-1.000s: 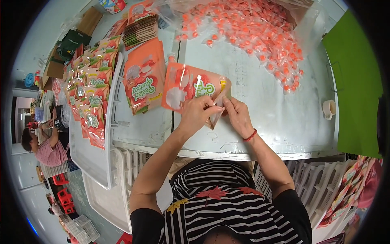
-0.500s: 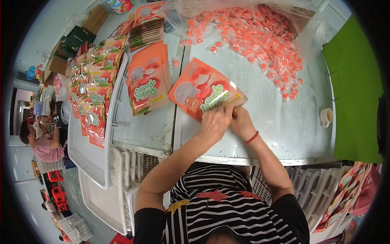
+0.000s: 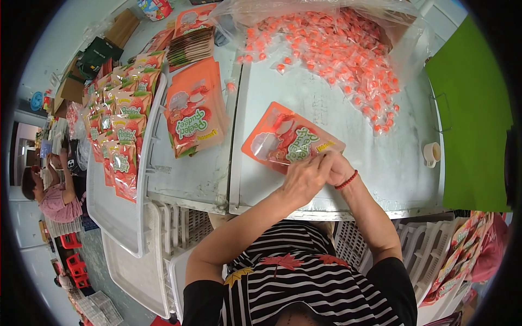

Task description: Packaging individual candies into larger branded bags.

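Note:
Both my hands meet at the near edge of a flat orange candy pouch (image 3: 283, 136) with fruit pictures. My left hand (image 3: 305, 179) is closed on that edge, fingers bent. Pressed right beside it, my right hand (image 3: 338, 167) pinches the pouch's near right corner; a red beaded band circles the wrist. The pouch lies tilted just over the pale table (image 3: 304, 87); its gripped edge is hidden under my fingers. To its left lies a stack of matching flat pouches (image 3: 190, 117). Beyond spreads a heap of orange wrapped candies (image 3: 348, 60) on clear plastic.
A white tray (image 3: 117, 209) at left holds several filled pouches (image 3: 128, 125). More pouches stand stacked edge-on (image 3: 190, 48) at the back. A cream cup (image 3: 431, 155) stands near the table's right side, by a green panel (image 3: 473, 119). Another person (image 3: 54, 198) is far left.
The pouch has come nearer to me and turned slightly, shifting right and down. My hands have moved right with it and drawn closer together.

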Demonstrator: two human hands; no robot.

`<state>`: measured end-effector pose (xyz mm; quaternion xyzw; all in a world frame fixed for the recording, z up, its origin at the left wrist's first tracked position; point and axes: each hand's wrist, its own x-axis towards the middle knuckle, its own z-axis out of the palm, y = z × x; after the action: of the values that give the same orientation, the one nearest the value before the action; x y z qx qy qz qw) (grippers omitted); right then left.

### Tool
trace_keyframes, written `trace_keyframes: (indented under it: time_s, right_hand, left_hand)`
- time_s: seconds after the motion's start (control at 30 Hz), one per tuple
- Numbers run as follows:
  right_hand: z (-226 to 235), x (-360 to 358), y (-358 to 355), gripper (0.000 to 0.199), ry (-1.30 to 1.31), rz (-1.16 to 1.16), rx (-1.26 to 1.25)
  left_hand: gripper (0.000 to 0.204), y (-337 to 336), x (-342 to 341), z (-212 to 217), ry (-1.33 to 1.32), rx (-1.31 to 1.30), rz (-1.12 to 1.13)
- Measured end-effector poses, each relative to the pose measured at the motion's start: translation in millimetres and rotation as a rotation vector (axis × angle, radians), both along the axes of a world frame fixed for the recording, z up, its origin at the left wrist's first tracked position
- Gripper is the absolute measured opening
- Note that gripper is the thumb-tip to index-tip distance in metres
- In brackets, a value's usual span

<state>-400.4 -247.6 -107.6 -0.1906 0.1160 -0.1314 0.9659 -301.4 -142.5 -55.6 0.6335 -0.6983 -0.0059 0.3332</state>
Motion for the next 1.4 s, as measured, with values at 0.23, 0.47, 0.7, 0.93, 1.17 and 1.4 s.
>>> trace_keyframes:
  time_s: [0.23, 0.47, 0.7, 0.93, 1.17, 1.4]
  right_hand:
    - [56, 9, 13, 0.046, 0.219, 0.247, -0.103]
    - [61, 15, 11, 0.036, 0.370, 0.255, -0.188]
    - [76, 17, -19, 0.023, 0.268, 0.102, -1.097]
    - [24, 63, -142, 0.033, 1.160, -0.714, -1.943]
    - [-19, 93, -119, 0.035, 1.161, -0.590, -2.259]
    - [-5, 54, -48, 0.034, 0.788, -0.442, -2.238]
  left_hand:
    - [0.120, 9, 38, 36, -0.179, 0.199, -0.208]
    - [0.096, 5, 38, 28, -0.021, 0.195, -0.159]
    - [0.073, 17, 58, 21, 0.015, 0.123, 0.160]
    - [0.077, 60, 91, 36, 0.160, 0.137, 0.329]
    - [0.086, 88, 98, 37, 0.209, 0.072, 0.440]
    - [0.085, 103, 108, 51, 0.221, 0.024, 0.505]
